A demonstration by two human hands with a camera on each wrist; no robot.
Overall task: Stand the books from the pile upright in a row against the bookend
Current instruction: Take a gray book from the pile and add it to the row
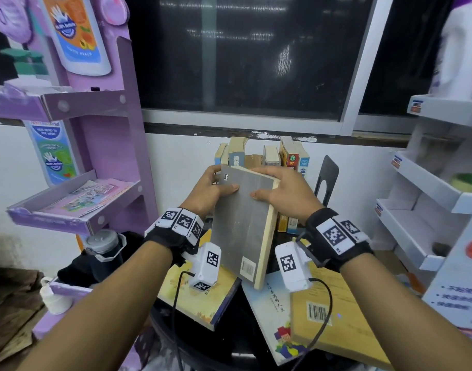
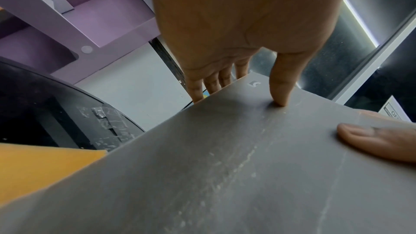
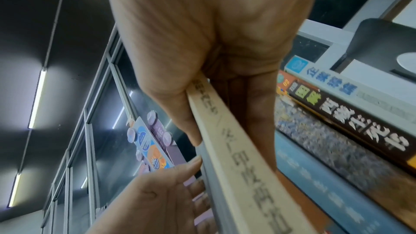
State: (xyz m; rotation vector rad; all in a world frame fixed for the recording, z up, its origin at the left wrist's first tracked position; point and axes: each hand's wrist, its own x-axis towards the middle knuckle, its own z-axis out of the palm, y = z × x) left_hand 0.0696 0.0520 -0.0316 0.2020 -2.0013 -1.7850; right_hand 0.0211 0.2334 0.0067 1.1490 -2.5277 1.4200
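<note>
Both hands hold a grey-covered book (image 1: 244, 223) tilted in the air above the pile, its barcode end toward me. My left hand (image 1: 210, 190) grips its far left edge, thumb on the cover (image 2: 225, 157) and fingers (image 2: 211, 84) behind. My right hand (image 1: 281, 190) grips the far right side, thumb on the cover, fingers round the cream spine (image 3: 238, 157). Behind the held book stands a row of upright books (image 1: 264, 153), with a black bookend (image 1: 326, 178) at its right end. Flat pile books lie below: a yellow one (image 1: 200, 301), a white one (image 1: 272, 314) and a tan one (image 1: 334, 317).
A purple display rack (image 1: 95, 167) stands at the left, with a shelf of leaflets. White shelving (image 1: 427, 210) stands at the right. A dark window (image 1: 242, 57) fills the back wall. A grey-lidded bottle (image 1: 103, 245) sits left of the round black table (image 1: 229, 338).
</note>
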